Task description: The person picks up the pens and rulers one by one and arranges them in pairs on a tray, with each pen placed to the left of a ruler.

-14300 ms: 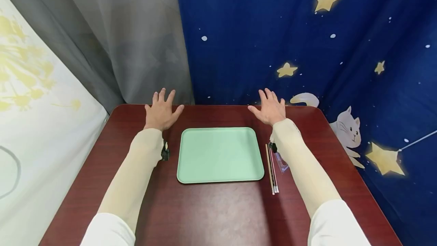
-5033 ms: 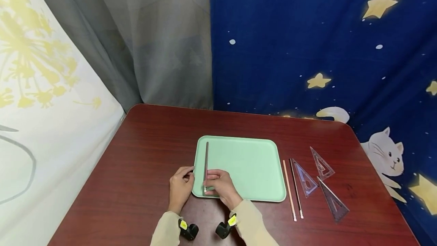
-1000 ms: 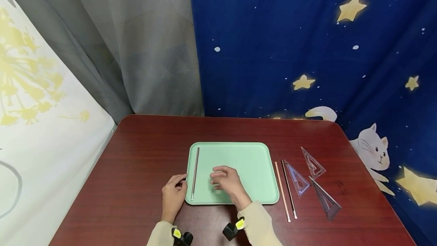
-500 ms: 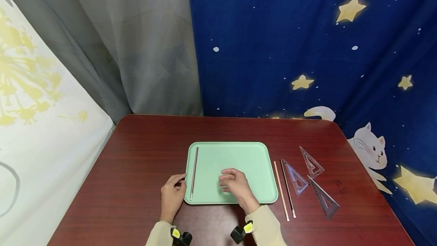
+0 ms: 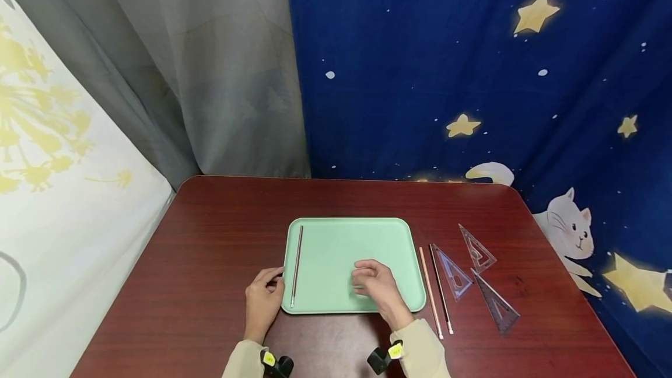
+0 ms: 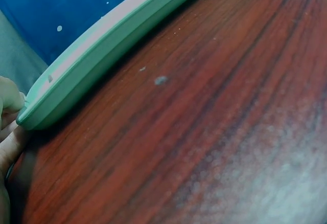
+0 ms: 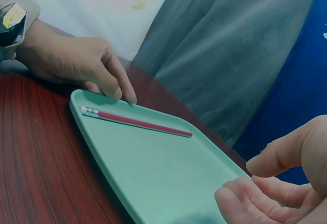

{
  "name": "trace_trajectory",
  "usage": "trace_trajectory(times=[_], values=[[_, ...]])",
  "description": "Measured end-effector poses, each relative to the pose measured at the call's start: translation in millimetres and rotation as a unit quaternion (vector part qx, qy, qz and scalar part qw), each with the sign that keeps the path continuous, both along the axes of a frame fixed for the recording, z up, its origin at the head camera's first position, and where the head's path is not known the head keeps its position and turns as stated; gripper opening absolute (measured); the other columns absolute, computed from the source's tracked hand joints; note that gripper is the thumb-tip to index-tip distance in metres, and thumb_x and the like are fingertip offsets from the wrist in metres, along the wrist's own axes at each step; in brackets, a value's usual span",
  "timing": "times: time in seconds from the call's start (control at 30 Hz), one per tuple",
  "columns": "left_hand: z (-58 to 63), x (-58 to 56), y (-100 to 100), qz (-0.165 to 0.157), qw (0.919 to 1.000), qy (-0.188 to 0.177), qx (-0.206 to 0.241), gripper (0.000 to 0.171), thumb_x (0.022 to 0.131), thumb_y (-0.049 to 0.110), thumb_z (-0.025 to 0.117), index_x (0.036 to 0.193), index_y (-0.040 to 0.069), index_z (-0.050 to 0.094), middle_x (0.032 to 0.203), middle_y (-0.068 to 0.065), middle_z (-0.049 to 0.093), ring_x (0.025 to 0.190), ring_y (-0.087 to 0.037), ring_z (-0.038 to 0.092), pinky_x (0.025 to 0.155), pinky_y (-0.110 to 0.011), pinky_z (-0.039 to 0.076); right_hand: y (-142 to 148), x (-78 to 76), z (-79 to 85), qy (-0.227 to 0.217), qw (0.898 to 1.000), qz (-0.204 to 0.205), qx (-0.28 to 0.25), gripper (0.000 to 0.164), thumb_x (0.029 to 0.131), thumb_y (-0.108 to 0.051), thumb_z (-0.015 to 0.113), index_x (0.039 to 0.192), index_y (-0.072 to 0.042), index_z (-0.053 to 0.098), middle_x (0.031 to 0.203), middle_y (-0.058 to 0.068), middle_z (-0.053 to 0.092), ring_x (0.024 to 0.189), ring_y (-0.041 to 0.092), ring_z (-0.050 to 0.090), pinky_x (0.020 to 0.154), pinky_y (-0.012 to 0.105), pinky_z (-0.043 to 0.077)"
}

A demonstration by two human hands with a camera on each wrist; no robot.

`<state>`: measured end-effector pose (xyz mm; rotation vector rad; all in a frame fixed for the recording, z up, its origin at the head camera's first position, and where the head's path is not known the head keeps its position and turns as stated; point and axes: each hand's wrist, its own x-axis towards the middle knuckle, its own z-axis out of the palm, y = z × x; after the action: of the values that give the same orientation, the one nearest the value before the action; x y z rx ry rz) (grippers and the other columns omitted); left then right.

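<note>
Left hand (image 5: 264, 302) steadies the green tray (image 5: 346, 249) while the right hand (image 5: 380, 287) holds nothing

Nearest are the cuffs, each wrist bearing a black camera (image 5: 276, 364), presumably worn there to watch its hand's work. The hands are well apart. The left pinches the tray's rim at its near left corner, thumb against the inner side, probably to keep the tray from sliding. The right hovers over the tray's right part, fingers loosely curled, thumb away from the fingertips.

A red pencil (image 5: 296, 267) lies inside the tray, close along the left side and nearly parallel to it, which keeps it out of the middle. Just right of the tray, on the table (image 5: 220, 238), lie a light pencil (image 5: 430, 293) and a dark pencil (image 5: 441, 289), side by side, presumably kept handy for the right hand. Farther right, a bluish set square (image 5: 449, 267), a dark set square (image 5: 502, 318) and a clear set square (image 5: 473, 244) lie flat in a loose group; whether their corners touch is too fine to tell.

By count: two hands, two cameras, one tray, three pencils (one in, two out, all with eraser ends near), three set squares. Beyond the table hang one grey curtain (image 5: 241, 74) and one starry blue curtain (image 5: 409, 63).
</note>
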<state>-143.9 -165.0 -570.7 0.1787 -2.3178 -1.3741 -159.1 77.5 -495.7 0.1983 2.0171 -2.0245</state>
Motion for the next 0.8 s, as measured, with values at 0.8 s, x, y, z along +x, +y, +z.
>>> trace_trajectory(times=[0.8], values=[[-1.3,-0.2,0.7,0.001,1.0000,0.001,0.003,0.023,0.082,-0.004,0.064,0.100,0.004,0.074,0.095,-0.007,0.070,0.069,0.001,0.059,0.059,-0.012,0.048,48.7,6.8,-2.8,-0.013,0.997,-0.075,0.030,0.039,0.076,0.009,0.057,0.115,0.013,0.054,0.090,0.012,0.065,0.074,0.015,0.062,0.066,0.030,0.055]])
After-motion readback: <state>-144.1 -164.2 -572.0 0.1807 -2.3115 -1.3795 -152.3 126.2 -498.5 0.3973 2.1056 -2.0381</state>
